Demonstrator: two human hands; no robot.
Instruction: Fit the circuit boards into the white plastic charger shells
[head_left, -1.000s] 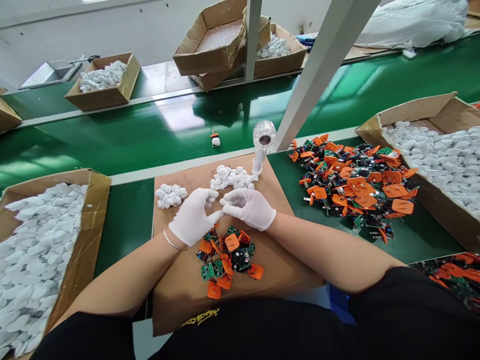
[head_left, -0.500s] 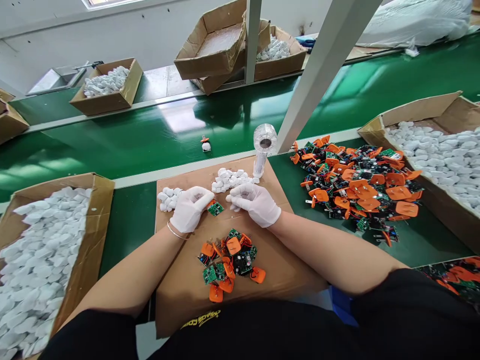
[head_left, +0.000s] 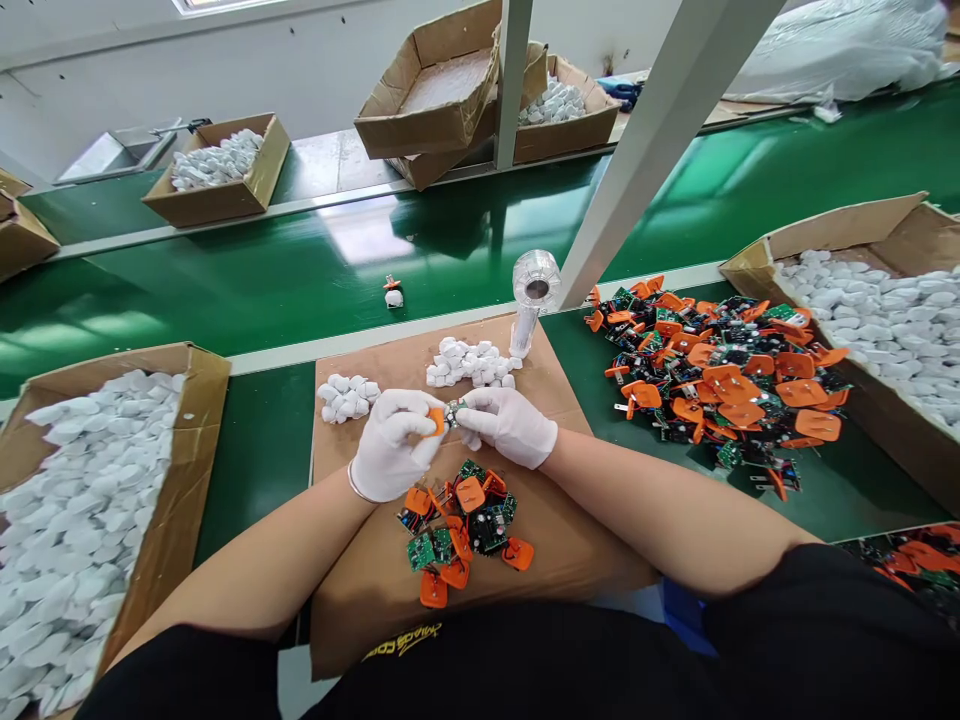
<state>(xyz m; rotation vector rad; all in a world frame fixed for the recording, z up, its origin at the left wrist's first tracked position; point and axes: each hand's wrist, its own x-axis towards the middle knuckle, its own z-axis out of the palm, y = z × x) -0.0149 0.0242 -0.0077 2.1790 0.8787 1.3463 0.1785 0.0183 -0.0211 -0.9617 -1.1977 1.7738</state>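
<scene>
Between my two gloved hands is a small charger circuit board (head_left: 454,408) with an orange plug plate (head_left: 435,422) on it. The fingers of my left hand (head_left: 391,448) pinch the orange plate, its face turned towards me. My right hand (head_left: 511,426) is closed at the board's right end, its fingertips touching it; whether anything else is in those fingers is hidden. Just below lies a small heap of orange-plated circuit boards (head_left: 466,520) on the cardboard sheet (head_left: 540,540). Beyond my hands are a pile of white plastic housings (head_left: 469,362) and a smaller pile of housings (head_left: 349,398).
A clear tape roll (head_left: 537,280) stands by the slanted post (head_left: 637,170). To the right are a large heap of orange-plated boards (head_left: 720,370) and a box of white parts (head_left: 892,310); another box (head_left: 206,440) is on the left. One assembly (head_left: 393,292) lies on the green belt (head_left: 285,285).
My hands have come together at the board, which is lifted and turned so its orange plate faces me. On the belt, the single assembly has shifted left.
</scene>
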